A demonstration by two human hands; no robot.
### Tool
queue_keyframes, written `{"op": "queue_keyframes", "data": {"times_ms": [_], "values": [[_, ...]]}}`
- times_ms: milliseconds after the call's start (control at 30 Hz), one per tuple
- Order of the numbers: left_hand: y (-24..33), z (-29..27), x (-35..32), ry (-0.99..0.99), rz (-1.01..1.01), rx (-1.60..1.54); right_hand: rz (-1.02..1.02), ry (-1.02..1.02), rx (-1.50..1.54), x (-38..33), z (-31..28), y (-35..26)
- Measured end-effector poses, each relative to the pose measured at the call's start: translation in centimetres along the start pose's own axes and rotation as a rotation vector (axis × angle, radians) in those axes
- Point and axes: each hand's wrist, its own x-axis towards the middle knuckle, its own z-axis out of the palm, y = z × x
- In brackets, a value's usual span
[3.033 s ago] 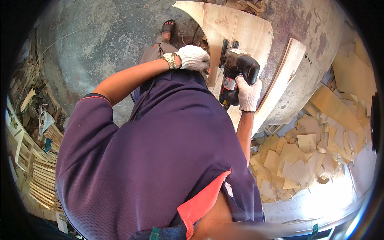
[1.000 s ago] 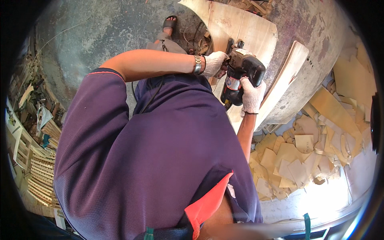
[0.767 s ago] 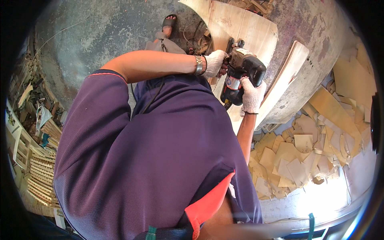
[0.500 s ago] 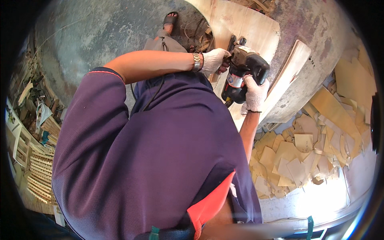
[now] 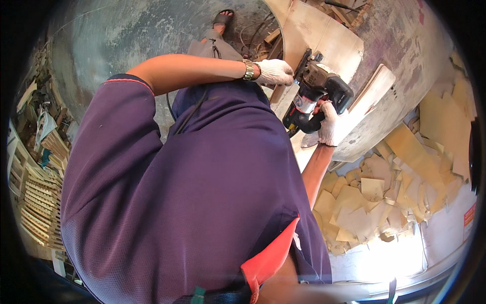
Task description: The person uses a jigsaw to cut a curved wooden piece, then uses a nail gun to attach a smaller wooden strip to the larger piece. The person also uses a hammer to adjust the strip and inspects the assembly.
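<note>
Showing a white label [image 5: 305, 104], the black, brown-headed power tool [image 5: 314, 83]

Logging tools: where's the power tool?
In the head view, the power tool is upper right of centre, in the right hand, over the pale board.

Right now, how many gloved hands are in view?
2: the left hand, beside the power tool, and the right hand, gripping that tool. No others show.

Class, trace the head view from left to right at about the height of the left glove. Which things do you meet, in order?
Scrap wood → bare left forearm → wristwatch → gloved left hand → power tool → narrow board.
</note>
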Motion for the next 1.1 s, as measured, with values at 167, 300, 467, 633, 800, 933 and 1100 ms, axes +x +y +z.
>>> {"op": "queue_keyframes", "data": {"times_ms": [167, 300, 467, 633, 800, 933, 1100], "values": [[0.6, -0.4, -0.3, 0.121, 0.152, 0.299, 0.014, 0.038, -0.008, -0.1, 0.0, 0.2], [0.8, -0.3, 0.0, 0.167, 0.162, 0.292, -0.048, 0.068, -0.065, -0.2, 0.5, 0.1], [1.2, 0.3, 0.5, 0.036, 0.012, -0.276, 0.02, 0.056, -0.082, -0.6, 1.0, -0.6], [1.1, 2.1, 1.0, 0.147, 0.055, -0.322, -0.022, 0.036, -0.067, -0.6, 1.5, -0.5], [0.9, 4.6, 2.5, 0.399, 0.058, -0.113, -0.013, 0.061, -0.045, -0.7, 1.9, -0.4], [1.7, 7.5, 3.5, 0.619, -0.068, -0.177, 0.054, 0.08, -0.08, -1.0, 1.9, -0.7], [2.4, 8.3, 4.0, 0.682, -0.186, -0.259, 0.06, 0.072, -0.093, -1.0, 2.3, -0.5]]}}
